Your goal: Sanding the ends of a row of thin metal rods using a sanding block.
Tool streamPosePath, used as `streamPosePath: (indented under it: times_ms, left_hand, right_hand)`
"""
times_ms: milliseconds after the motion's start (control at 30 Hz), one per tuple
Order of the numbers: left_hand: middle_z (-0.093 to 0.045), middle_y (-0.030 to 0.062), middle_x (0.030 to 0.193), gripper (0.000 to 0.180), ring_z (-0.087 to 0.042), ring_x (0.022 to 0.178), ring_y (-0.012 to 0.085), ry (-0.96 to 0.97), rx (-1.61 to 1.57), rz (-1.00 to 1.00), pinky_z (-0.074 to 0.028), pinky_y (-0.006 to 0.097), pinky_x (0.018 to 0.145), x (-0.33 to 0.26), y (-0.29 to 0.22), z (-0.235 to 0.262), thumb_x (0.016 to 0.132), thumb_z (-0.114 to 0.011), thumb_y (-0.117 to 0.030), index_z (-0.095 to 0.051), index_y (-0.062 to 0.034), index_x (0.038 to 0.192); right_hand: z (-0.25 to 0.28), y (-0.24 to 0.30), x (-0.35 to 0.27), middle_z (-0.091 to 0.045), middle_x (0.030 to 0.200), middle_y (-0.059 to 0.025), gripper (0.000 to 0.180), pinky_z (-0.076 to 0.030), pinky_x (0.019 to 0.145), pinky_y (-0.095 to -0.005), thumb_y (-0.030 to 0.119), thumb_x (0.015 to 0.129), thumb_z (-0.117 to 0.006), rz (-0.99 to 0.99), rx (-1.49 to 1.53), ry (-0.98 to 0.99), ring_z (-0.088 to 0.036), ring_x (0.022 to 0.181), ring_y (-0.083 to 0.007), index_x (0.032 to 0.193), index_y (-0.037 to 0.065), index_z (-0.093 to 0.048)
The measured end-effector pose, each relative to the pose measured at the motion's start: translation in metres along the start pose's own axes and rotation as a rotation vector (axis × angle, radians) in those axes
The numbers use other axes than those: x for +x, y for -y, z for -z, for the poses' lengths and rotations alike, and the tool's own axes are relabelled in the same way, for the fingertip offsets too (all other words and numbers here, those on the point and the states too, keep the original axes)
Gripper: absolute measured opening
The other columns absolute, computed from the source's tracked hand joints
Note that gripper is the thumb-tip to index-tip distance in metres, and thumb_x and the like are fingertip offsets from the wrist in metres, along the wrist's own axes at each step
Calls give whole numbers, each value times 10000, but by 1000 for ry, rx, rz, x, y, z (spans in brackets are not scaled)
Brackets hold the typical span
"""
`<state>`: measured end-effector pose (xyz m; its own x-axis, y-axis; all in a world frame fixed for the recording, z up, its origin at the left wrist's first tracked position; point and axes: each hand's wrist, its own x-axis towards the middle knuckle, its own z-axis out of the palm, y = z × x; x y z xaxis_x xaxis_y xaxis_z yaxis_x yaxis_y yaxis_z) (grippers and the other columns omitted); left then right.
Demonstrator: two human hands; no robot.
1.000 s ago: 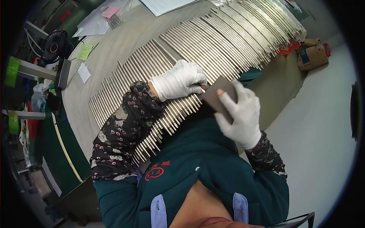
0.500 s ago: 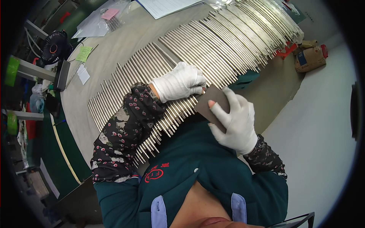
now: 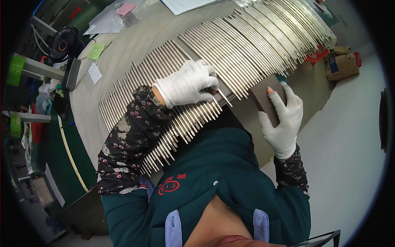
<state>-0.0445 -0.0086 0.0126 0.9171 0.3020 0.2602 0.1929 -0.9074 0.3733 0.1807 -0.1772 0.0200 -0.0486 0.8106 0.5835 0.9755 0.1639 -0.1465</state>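
My left hand [image 3: 187, 82], in a white glove with bare fingertips, rests over a row of thin silvery metal rods [image 3: 242, 45]. Its fingers are closed in a pinch on one metal rod [image 3: 224, 98], whose near end sticks out past the fingertips into a gap in the row. In a similar glove, my right hand [image 3: 286, 127] grips a flat, dark grey-brown rectangular block [image 3: 263, 95]. Thumb and fingers press on the block's faces and edge. The block is at the near ends of the right-hand rods; whether it touches them I cannot tell.
The rods lie side by side across a pale curved table [image 3: 123, 53]. Papers [image 3: 187, 5], a plastic bag with a pink slip [image 3: 125, 9] and a green note [image 3: 96, 51] lie beyond. A small black fan [image 3: 63, 44] stands left. A brown paper sack [image 3: 342, 66] sits at far right.
My right hand has moved right with the block, away from my left hand. My left hand has shifted slightly left, and the near end of one rod now shows beyond its fingers.
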Motion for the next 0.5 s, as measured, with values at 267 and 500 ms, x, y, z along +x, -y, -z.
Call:
streamPosePath:
  times_ms: [267, 500]
  left_hand:
    - [-593, 25, 899, 262, -561, 898, 243, 248, 143, -11, -463, 391, 756, 12, -15, 2, 682, -783, -235, -624, -97, 838]
    - [-609, 23, 792, 208, -587, 783, 231, -84, -105, -170, -475, 375, 694, 2, -2, -18, 714, -751, -229, -637, -86, 814]
  right_hand:
    - [4, 4, -1, -475, 1274, -207, 587, -399, 895, -426, 204, 636, -741, 21, 18, 23, -485, 1020, -330, 1193, 139, -571]
    - [5, 15, 0, -476, 1272, -206, 602, -402, 862, -425, 225, 617, -760, 59, 82, 77, -492, 1013, -328, 1185, 149, -575]
